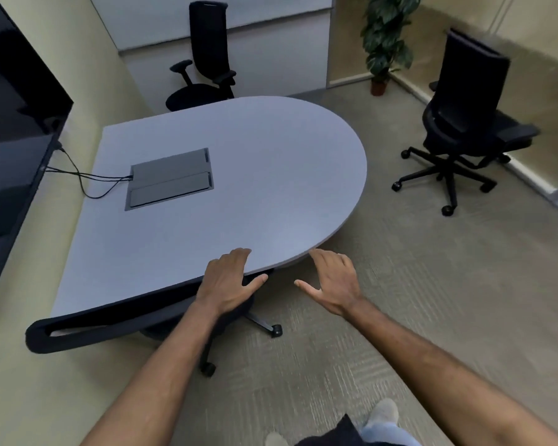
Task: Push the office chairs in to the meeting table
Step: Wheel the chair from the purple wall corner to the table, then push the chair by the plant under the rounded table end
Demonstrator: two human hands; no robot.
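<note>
The grey meeting table (pixel 271 175) has a rounded right end. A black office chair (pixel 87 333) is tucked under its near edge, backrest top showing at lower left. My left hand (pixel 229 284) hovers over that chair's right end near the table edge, fingers spread, holding nothing. My right hand (pixel 332 281) is open above the carpet, just right of the table's curve. A second black chair (pixel 207 59) stands at the far side with its seat close to the table. A third black chair (pixel 464 117) stands apart on the right, turned away from the table.
A dark wall screen (pixel 10 156) hangs on the left, with cables running to a grey cable hatch (pixel 171 178) in the tabletop. A potted plant (pixel 384 43) stands in the far corner. Beige carpet lies between me and the right chair. My shoes show at the bottom.
</note>
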